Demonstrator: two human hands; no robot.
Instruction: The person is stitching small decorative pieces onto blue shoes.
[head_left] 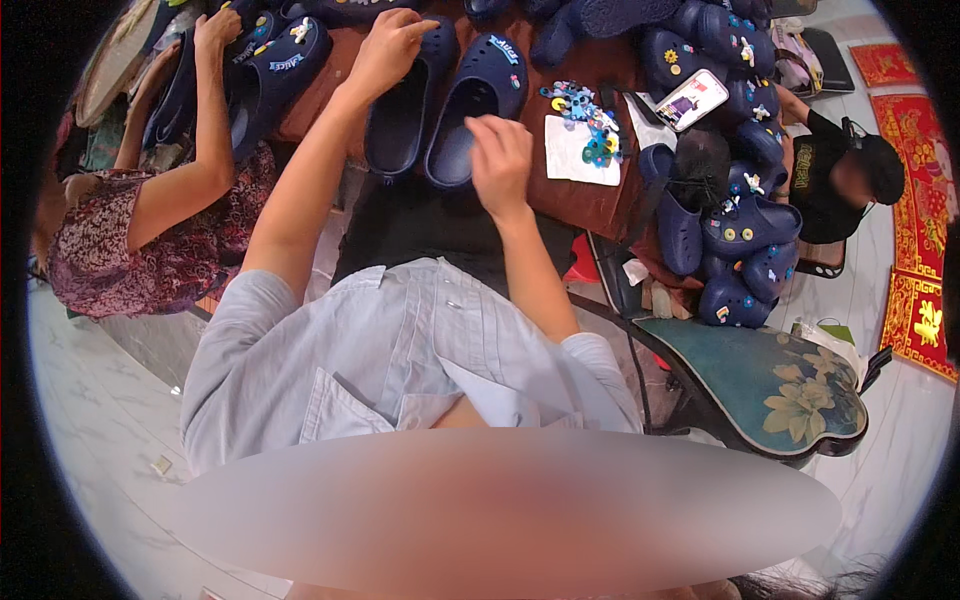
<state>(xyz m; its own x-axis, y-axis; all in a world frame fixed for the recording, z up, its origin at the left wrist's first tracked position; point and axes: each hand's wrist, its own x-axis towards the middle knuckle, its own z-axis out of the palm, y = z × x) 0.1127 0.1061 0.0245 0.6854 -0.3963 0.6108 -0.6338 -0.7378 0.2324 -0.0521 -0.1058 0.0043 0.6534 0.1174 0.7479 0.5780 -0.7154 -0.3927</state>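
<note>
Two dark navy clogs lie side by side before me, toes away from me. The left clog (pixel 397 125) shows no charms that I can make out. A pale blue lettered charm and a small pinkish one sit on the toe of the right clog (pixel 492 75). My left hand (pixel 388 45) is at the left clog's toe, fingers drawn together; anything small between them is hidden. My right hand (pixel 502 165) hangs over the right clog's heel and outer rim, its fingers curled together. To the right, loose colourful charms (pixel 590 118) lie on and beside a white paper sheet (pixel 575 165).
Several decorated navy clogs (pixel 752 225) are heaped at the right, near a lit phone (pixel 692 100) and a black cap-like thing (pixel 702 165). A person (pixel 165 215) handles clogs at left; another (pixel 845 180) sits at right. A flower-patterned chair (pixel 770 385) stands right of me.
</note>
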